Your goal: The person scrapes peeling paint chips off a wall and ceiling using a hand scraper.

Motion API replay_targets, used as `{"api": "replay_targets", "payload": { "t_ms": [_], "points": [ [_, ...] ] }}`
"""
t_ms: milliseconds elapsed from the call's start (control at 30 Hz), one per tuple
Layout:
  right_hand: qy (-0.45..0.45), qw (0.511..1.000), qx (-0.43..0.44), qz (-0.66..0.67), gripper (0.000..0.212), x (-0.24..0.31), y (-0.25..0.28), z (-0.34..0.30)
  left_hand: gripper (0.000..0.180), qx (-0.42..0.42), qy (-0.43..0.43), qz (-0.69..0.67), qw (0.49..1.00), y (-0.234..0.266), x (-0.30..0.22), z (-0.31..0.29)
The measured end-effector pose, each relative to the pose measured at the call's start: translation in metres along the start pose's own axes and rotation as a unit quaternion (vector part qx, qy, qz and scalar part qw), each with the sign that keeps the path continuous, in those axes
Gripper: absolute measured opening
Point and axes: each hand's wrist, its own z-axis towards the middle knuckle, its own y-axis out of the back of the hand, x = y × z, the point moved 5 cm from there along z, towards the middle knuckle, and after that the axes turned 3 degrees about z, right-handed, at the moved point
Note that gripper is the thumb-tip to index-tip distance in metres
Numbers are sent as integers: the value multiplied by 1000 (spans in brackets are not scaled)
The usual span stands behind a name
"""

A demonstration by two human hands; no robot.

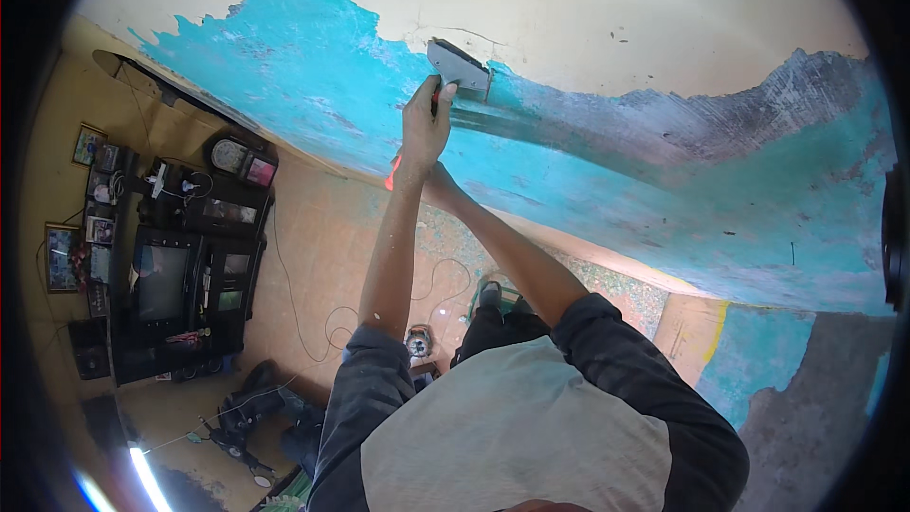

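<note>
A wide scraper (459, 68) with a grey head and dark edge lies against the wall (607, 161), where cream paint borders the turquoise layer. My left hand (427, 123) grips it just below the head, thumb along the near side. Lower down, my right hand (439, 186) is closed round the orange handle (392, 173). My left wrist partly hides that hand and the handle. Rough grey plaster (682, 123) shows right of the scraper, below the ragged cream edge.
My feet are on a green stool (481, 301) above the tiled floor. A thin cable (284, 275) winds over the floor near a small round device (418, 341). At the left stand a dark cabinet with a television (163, 275) and, lower, a motorbike (251, 417). A lit tube (149, 479) glows lower left.
</note>
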Motion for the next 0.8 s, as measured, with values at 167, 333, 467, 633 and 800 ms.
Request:
{"api": "replay_targets", "payload": {
  "t_ms": [167,333,467,633,800],
  "points": [
    [-25,999,-9,27,42,9,11,-6,33,17,24,-6,1000,3,10,-5],
    [-3,993,-119,13,40,34,28,-21,34,11,51,-52,997,4,8,0],
    [-7,993,-118,-1,36,22,36,-37,38,24,101,-106,989,-9,16,-11],
    [1,996,-86,-30,29,32,40,-38,40,15,105,-119,987,-6,11,-8],
    [22,993,-116,-17,29,37,36,-54,41,7,108,-134,985,-9,14,-17]
  ]
}}
